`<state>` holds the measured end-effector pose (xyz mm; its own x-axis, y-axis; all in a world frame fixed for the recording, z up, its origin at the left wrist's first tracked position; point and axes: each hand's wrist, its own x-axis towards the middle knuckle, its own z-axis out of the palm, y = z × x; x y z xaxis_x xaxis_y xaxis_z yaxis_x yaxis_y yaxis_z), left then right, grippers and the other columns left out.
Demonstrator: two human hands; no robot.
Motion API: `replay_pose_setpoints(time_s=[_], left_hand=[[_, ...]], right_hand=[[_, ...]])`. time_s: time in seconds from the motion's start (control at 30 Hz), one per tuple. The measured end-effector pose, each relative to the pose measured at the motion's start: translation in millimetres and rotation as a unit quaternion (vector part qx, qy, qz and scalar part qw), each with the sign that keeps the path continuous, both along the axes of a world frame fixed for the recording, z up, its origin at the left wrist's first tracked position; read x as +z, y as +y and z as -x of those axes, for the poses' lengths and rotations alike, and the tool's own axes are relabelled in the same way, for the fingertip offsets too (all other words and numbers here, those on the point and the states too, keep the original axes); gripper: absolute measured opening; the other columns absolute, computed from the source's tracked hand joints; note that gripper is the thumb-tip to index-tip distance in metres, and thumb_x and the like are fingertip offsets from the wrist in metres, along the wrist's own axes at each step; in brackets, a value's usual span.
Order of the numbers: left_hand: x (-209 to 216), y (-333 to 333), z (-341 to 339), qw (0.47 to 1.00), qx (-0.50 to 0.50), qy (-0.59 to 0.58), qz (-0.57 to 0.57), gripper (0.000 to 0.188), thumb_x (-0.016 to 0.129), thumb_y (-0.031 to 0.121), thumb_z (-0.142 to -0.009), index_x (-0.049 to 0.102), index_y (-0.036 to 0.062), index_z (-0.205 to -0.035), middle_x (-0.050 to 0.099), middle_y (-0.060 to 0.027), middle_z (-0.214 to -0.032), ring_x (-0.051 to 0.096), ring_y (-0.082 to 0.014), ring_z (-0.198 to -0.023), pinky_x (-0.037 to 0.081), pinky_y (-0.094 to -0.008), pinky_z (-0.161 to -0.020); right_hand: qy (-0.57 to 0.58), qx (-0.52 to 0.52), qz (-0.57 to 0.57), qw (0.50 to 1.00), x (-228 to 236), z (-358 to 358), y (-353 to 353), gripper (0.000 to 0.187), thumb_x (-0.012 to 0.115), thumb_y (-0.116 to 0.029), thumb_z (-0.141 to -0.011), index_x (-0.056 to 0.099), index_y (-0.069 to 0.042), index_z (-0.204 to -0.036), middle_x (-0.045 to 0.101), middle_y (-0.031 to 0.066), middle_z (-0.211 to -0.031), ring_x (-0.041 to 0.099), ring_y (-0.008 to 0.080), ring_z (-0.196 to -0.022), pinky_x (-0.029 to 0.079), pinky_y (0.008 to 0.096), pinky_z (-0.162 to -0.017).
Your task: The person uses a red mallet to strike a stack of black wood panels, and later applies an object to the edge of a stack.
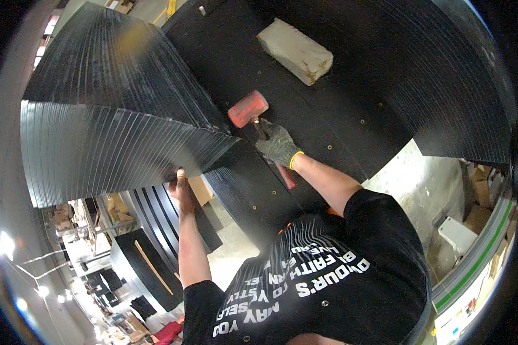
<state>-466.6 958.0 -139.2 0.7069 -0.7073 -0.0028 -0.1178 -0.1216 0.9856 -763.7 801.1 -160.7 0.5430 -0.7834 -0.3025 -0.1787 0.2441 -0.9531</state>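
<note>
My right hand point(279, 145), in a grey knit glove with a yellow cuff, is closed round the handle of a mallet point(249, 108). The mallet's worn red head points toward the far left, over a flat black panel point(316, 123) dotted with small holes. Out to the left, my bare left hand point(181, 190) grips the lower edge of a glossy dark ribbed sheet point(115, 152), its thumb showing and the other fingers partly hidden. The sheet stands raised and bent, meeting the flat panel near its right tip.
A whitish wrapped block point(295, 50) lies on the panel beyond the mallet. Another ribbed black sheet point(118, 63) fans out at the far left, and a ribbed section point(454, 86) curves at the right. Boxes point(480, 187) and a white case point(456, 234) stand lower right.
</note>
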Motion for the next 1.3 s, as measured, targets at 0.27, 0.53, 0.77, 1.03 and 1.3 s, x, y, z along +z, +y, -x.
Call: replay_pose_setpoints(time_s=[0.27, 0.53, 0.77, 1.03, 1.3], left_hand=[[10.8, -0.1, -0.5, 1.000, -0.019, 0.015, -0.015, 0.048, 0.077, 0.033, -0.080, 0.059, 0.0032, -0.113, 0.061, -0.0013, -0.105, 0.057, -0.0134, -0.093, 0.045, -0.0313, -0.080], [58.0, 1.4, -4.2, 0.985, -0.041, -0.072, 0.152, 0.057, 0.074, 0.018, -0.083, 0.049, 0.0053, -0.132, 0.058, -0.0067, -0.124, 0.055, -0.0202, -0.111, 0.039, -0.0360, -0.100], [106.4, -24.4, 14.1, 0.970, 0.091, -0.057, 0.218, 0.054, 0.078, 0.011, -0.079, 0.053, 0.0030, -0.126, 0.059, -0.0086, -0.119, 0.055, -0.0198, -0.107, 0.041, -0.0336, -0.098], [112.2, -24.9, 21.2, 0.967, 0.084, -0.061, 0.233, 0.064, 0.084, 0.024, -0.073, 0.053, 0.0023, -0.124, 0.060, -0.0102, -0.118, 0.054, -0.0214, -0.110, 0.039, -0.0356, -0.101], [107.4, -28.3, 16.0, 0.966, 0.097, -0.094, 0.219, 0.071, 0.084, 0.029, -0.072, 0.050, 0.0022, -0.128, 0.058, -0.0116, -0.121, 0.053, -0.0244, -0.113, 0.036, -0.0376, -0.104]], right_hand=[[-0.076, -0.009, 0.009, 0.997, 10.8, 6.7, -2.4, 0.062, 0.063, -0.008, -0.079, 0.044, -0.010, -0.138, 0.060, 0.0077, -0.081, 0.058, 0.0159, -0.056, 0.050, 0.0311, -0.049], [-0.142, -0.053, 0.064, 0.986, 48.9, 0.2, -2.0, 0.061, 0.066, 0.000, -0.081, 0.045, -0.007, -0.138, 0.057, 0.0014, -0.077, 0.054, 0.0093, -0.053, 0.046, 0.0257, -0.045], [-0.189, -0.075, 0.041, 0.978, 100.9, -6.2, 11.1, 0.064, 0.067, -0.002, -0.080, 0.043, -0.004, -0.139, 0.060, 0.0025, -0.084, 0.054, 0.0077, -0.059, 0.048, 0.0251, -0.051], [-0.155, -0.072, 0.072, 0.983, 97.6, -12.1, 5.9, 0.066, 0.071, -0.007, -0.077, 0.044, 0.002, -0.137, 0.063, 0.0090, -0.101, 0.059, 0.0112, -0.067, 0.051, 0.0266, -0.059], [-0.132, -0.074, 0.083, 0.985, 104.8, -13.9, 16.1, 0.064, 0.065, 0.004, -0.079, 0.043, -0.005, -0.139, 0.059, 0.0027, -0.081, 0.053, 0.0095, -0.053, 0.045, 0.0264, -0.042]])
